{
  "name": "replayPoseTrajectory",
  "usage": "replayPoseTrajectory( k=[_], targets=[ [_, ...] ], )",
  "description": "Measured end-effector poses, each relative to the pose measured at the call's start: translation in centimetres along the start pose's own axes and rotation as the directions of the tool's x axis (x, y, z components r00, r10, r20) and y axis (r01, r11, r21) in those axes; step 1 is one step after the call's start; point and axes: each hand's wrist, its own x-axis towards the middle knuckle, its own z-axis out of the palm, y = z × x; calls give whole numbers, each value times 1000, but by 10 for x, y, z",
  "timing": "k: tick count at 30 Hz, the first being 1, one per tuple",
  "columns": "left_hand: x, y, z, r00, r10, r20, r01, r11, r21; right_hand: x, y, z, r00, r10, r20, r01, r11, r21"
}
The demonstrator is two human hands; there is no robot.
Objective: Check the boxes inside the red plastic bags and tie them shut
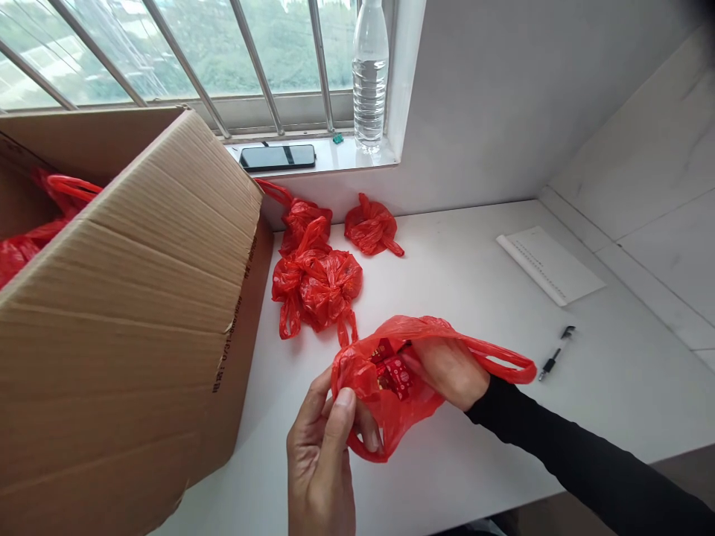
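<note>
A thin red plastic bag [407,424] hangs open over the white table at the front. My left hand [329,439] pinches its left rim and handle between thumb and fingers. Reaching in through the bag's mouth from the right is my right hand [452,368], its fingers hidden inside. Small red patterned packets [396,376] show in the bag beside that hand; whether the fingers grip one cannot be made out. The bag's other handle [511,365] loops over the right wrist, near the black sleeve.
Several knotted red bags [329,286] lie behind, another [372,225] by the wall. A large cardboard box [139,298] with red bags inside stands left. The sill holds a phone [278,156] and a water bottle [370,89]. A notebook [550,264] and pen [555,355] lie right.
</note>
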Motion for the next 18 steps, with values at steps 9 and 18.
replayPoseTrajectory(
  k=[9,18],
  targets=[
    [-2,3,2,1000,0,-13,0,1000,-5,-1,2,-18,995,21,94,-23,1000,17],
    [-5,3,5,1000,21,-13,-20,999,38,-2,3,-8,985,-171,-3,168,966,197]
  ],
)
